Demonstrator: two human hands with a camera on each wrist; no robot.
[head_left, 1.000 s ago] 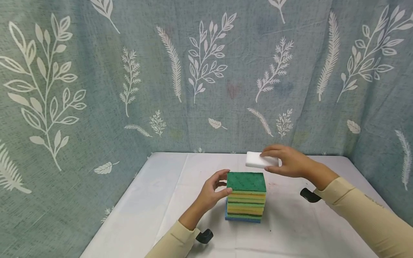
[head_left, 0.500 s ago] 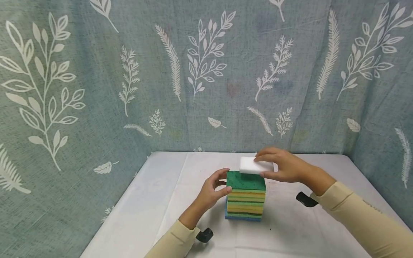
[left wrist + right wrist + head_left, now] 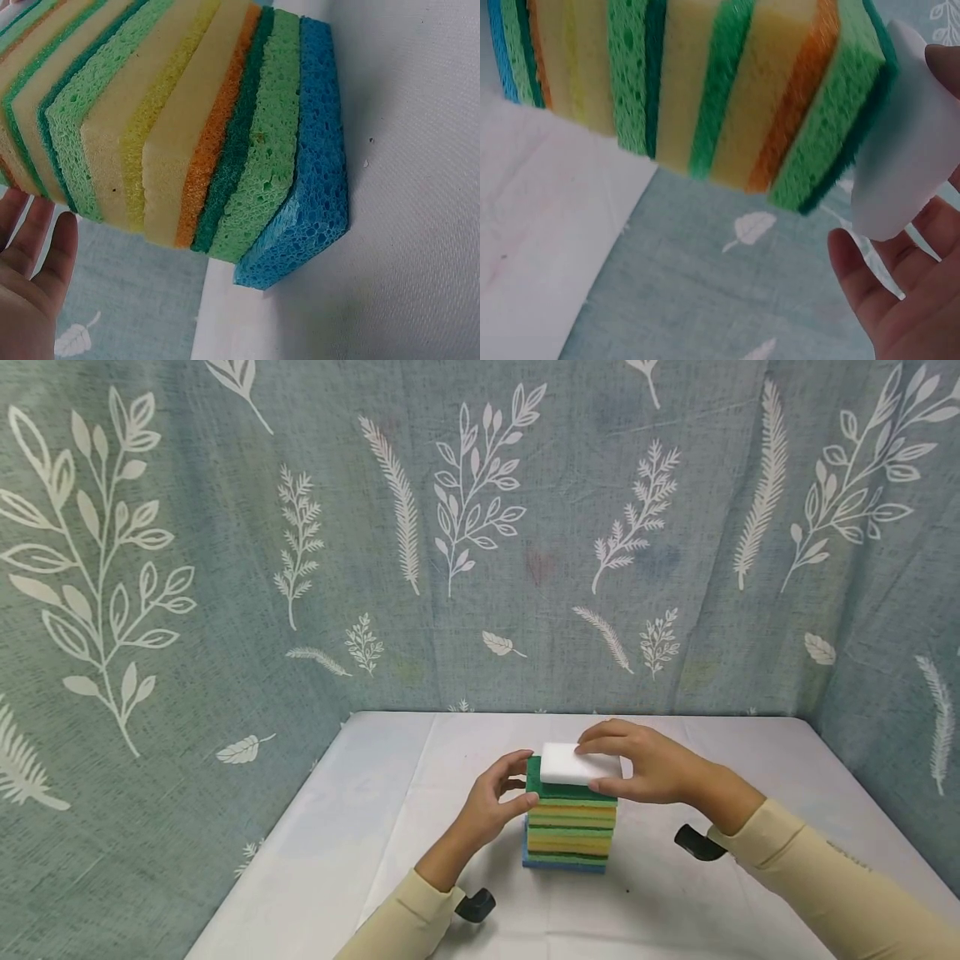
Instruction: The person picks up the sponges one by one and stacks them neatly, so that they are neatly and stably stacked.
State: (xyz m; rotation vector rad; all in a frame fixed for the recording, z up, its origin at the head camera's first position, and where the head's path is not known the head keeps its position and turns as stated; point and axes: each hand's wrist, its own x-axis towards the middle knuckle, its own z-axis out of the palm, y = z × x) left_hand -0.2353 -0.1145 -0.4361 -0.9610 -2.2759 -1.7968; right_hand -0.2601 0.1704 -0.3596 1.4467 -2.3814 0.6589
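A tall stack of sponges [image 3: 572, 831] in green, yellow and orange layers stands on the white table. Its bottom layer is a blue sponge [image 3: 319, 142], its top face dark green. My right hand [image 3: 660, 766] pinches a white sponge [image 3: 566, 764] between thumb and fingers, over the top of the stack. In the right wrist view the white block [image 3: 904, 150] lies close against the top green layer; full contact is hard to tell. At the upper left side of the stack, my left hand [image 3: 486, 806] rests its thumb and fingers, which look fairly straight in the left wrist view.
The table's white cloth [image 3: 420, 777] spreads around the stack. A blue-green leaf-patterned curtain [image 3: 480, 652] encloses the back and sides. Black wrist-worn pieces [image 3: 476, 906] sit below each forearm.
My right hand has moved left and down, carrying the white sponge from behind and right of the stack to over its green top. My left hand stays in place.
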